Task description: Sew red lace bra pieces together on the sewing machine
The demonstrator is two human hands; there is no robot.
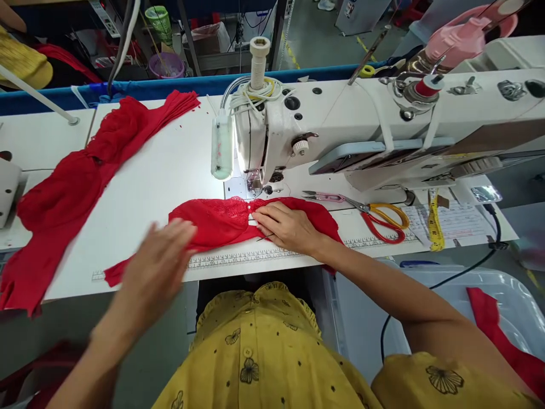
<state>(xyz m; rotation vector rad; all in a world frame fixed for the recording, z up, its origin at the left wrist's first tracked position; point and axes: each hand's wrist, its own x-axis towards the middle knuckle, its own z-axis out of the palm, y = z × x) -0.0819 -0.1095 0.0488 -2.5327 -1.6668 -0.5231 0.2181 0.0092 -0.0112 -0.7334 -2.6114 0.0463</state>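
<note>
A red lace bra (pixel 213 222) lies across the front of the white sewing table, below the needle and presser foot (pixel 254 183). My right hand (pixel 283 227) rests on its middle, fingers close together and gripping the cloth beside a small white gap. The thin dark tip of some tool pokes out under these fingers; the rest of it is hidden. Smeared by motion, my left hand (pixel 159 261) hovers over the bra's left end, fingers stretched out, with nothing visible in them.
The sewing machine (pixel 332 113) stands behind my hands. More red bras (pixel 80 176) lie stacked at left. Scissors (pixel 383 221) with red and yellow handles, pink-handled snips (pixel 327 196) and a yellow tape measure (pixel 435 221) lie at right. A clear plastic bin (pixel 430 278) stands lower right.
</note>
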